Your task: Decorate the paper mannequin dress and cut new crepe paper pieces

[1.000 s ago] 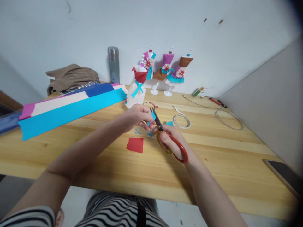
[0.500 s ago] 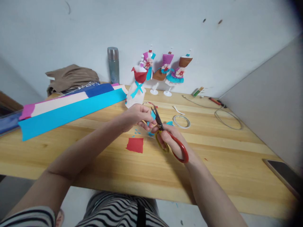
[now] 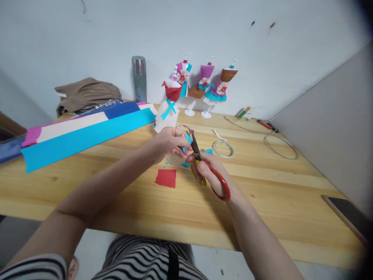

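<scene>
Head view: we face a wooden table (image 3: 131,206) and work above it.
Left hand (image 3: 170,142): our thumb and fingers pinch closed on a small turquoise paper piece (image 3: 189,138).
Right hand (image 3: 211,171): our fingers curl around the handles of red-and-yellow scissors (image 3: 196,146).
Blades: slightly parted, right beside the turquoise piece; we cannot tell whether they touch it.
Red paper square (image 3: 166,178): flat, nearer us than the scissors.
Tape roll (image 3: 232,150): flat, beyond our right hand.
</scene>
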Demonstrator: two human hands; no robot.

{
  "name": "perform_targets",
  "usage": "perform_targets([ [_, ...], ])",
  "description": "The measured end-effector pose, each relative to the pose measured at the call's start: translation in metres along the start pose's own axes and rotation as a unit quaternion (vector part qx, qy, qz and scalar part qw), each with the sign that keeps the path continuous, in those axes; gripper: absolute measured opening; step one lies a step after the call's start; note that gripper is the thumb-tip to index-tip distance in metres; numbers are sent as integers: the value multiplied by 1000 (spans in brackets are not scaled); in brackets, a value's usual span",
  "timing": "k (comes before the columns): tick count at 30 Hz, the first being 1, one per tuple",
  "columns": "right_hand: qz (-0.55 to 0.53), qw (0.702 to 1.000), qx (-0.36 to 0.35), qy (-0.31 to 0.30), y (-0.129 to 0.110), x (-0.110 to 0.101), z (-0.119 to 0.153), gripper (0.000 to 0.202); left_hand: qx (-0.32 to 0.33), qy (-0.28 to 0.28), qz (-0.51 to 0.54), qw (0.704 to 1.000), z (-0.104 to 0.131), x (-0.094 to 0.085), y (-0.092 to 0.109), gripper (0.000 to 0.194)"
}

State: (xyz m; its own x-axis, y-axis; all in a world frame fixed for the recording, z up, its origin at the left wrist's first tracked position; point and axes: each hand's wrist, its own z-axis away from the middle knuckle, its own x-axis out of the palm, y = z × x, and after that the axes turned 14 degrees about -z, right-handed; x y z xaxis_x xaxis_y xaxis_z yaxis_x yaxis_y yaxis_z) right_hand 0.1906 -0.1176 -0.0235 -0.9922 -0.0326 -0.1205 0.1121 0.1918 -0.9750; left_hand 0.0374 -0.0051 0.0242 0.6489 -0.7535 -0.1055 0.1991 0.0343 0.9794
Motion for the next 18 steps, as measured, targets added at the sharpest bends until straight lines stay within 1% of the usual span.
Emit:
perform_targets([
  [5,4,1000,2,9,-5,3,1,60,7,-4,4,1000,1,1,-1,14],
  [10,16,1000,2,10,-4,2,1,62,14,3,5,1000,-2,2,-4,20],
  [18,18,1000,18,1,-5,1,0,64,15,2,7,1000,-3,1,-5,22],
])
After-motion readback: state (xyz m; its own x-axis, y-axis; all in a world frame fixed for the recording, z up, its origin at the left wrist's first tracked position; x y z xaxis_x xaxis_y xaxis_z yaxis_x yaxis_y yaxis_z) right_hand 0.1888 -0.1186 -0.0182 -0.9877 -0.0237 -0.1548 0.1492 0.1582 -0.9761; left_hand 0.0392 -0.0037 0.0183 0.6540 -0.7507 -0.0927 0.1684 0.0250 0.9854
